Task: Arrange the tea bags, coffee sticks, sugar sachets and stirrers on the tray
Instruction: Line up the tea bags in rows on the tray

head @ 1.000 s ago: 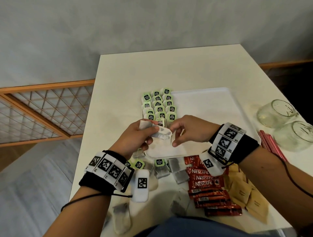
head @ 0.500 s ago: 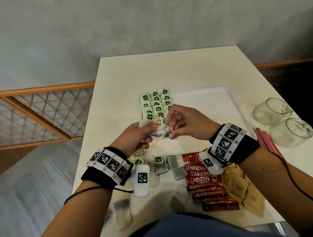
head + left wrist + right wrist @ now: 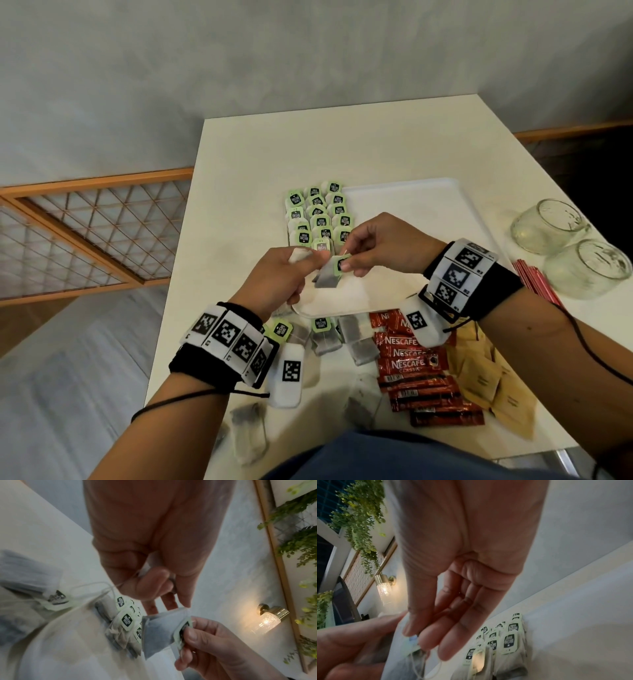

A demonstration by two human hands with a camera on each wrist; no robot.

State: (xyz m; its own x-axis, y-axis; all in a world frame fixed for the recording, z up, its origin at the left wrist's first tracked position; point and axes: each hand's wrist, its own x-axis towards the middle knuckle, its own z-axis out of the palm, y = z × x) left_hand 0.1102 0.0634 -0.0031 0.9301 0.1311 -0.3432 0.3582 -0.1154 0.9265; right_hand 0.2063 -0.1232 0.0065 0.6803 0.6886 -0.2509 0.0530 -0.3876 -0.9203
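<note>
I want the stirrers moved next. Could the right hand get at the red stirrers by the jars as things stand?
Probably not yet: the right hand pinches a tea bag. The red stirrers lie uncovered beside that wrist, so the way looks free.

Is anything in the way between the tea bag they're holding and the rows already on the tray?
Nothing visible. The right hand pinches the tea bag just above the rows of tea bags on the tray.

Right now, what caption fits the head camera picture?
Both hands hold a tea bag above the tray.
</note>
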